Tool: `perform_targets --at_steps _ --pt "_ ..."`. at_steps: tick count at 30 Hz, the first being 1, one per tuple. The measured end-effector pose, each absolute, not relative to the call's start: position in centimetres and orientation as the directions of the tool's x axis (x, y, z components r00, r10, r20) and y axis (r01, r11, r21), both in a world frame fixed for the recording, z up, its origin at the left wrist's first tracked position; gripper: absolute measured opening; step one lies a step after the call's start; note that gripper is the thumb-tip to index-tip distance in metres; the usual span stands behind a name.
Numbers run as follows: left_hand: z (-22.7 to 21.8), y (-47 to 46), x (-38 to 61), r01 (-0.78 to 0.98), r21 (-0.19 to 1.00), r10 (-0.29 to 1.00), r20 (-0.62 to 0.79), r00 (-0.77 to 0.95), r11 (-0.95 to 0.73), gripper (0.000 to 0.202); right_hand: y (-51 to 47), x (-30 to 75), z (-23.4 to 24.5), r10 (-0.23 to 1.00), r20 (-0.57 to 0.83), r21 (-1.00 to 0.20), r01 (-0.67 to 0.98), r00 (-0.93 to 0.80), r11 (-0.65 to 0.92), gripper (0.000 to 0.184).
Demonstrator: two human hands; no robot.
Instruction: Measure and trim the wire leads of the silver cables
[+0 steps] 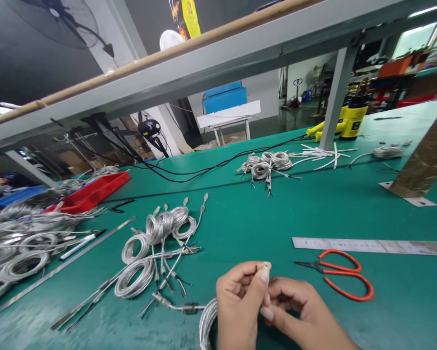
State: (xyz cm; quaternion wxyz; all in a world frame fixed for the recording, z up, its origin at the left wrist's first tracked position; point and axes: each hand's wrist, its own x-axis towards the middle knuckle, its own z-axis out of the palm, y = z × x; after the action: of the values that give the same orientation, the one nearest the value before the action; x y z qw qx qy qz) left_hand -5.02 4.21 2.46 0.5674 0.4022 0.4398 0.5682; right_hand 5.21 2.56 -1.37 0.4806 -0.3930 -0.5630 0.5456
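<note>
My left hand (238, 304) and my right hand (300, 311) meet low in the middle of the view, above a green bench mat (240, 214). Both are closed in a pinch on the thin end of a silver cable (207, 323), whose coil curves down past my left wrist. A small dark wire tip pokes up between my left thumb and forefinger. A bunch of coiled silver cables (156, 243) lies just left of my hands.
Orange-handled scissors (344, 274) and a steel ruler (371, 245) lie to the right. A large heap of coils (17, 243) and a red tray (94, 192) sit at left, another bundle (267, 165) farther back. A yellow tool (345, 121) stands beside a frame post (335, 97).
</note>
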Motion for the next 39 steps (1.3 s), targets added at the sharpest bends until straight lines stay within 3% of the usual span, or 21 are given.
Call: perform_targets --at_steps 9,14,19,30,32,36,39 --pt "2.0 4.3 -5.0 -0.223 0.975 0.999 -0.009 -0.048 -0.002 0.012 2.8 5.2 -1.8 0.986 0.08 -0.985 -0.163 -0.147 0.056 0.018" --pt "0.6 4.6 -5.2 -0.086 0.989 0.991 0.117 -0.065 -0.122 0.006 3.1 5.6 -1.9 0.989 0.048 -0.963 -0.269 -0.138 0.009 0.016" --pt "0.0 4.9 -5.4 -0.03 0.989 0.988 0.143 -0.061 -0.145 0.007 3.3 5.7 -1.9 0.991 0.042 -0.953 -0.302 -0.124 0.002 0.015" --pt "-0.4 4.9 -5.1 -0.085 0.988 0.991 0.128 -0.044 -0.132 0.008 3.5 6.1 -0.9 0.994 0.04 -0.946 -0.324 -0.102 0.005 0.014" --pt "-0.1 4.7 -5.0 -0.048 0.995 0.995 0.089 -0.035 -0.09 0.013 3.5 6.5 -0.6 0.996 0.063 -0.954 -0.297 -0.06 0.042 0.013" --pt "0.4 4.5 -4.9 -0.014 1.0 1.0 -0.026 -0.015 0.026 0.019 3.8 7.1 -0.6 0.99 0.14 -0.988 -0.071 -0.011 0.139 0.015" --pt "0.4 4.4 -4.8 0.007 1.0 1.0 -0.011 0.0 0.011 0.018 4.1 7.3 -0.7 0.976 0.215 -0.976 0.041 0.027 0.214 0.015"
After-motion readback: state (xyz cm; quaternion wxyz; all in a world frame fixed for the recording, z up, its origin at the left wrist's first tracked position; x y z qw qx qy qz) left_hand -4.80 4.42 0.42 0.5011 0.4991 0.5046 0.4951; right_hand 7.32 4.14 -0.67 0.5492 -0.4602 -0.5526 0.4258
